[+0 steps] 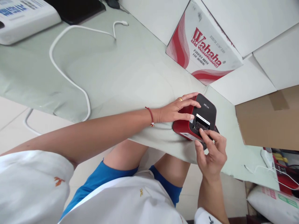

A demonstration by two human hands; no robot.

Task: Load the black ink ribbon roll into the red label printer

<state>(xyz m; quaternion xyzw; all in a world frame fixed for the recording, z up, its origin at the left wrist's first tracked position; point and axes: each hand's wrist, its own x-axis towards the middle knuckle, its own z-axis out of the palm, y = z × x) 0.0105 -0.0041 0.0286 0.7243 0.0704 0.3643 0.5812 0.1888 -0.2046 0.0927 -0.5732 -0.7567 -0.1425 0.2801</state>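
A small red and black box-shaped device rests near the front edge of the table, its black face up. Its exact kind is unclear. A white label strip lies beside a rectangular recess in that face. My left hand is open, its fingers spread over the device's left side and the thumb beside the label. My right hand is at the near end. Its index fingertip is at the recess and its thumb lies close by at the edge, the other fingers curled. Whether a small part is between them is hidden.
A white cable curves over the table and off its front edge. A Wahaha water carton stands behind the device, a brown cardboard box to the right. A white box-like item and a black tablet-like slab lie upper left.
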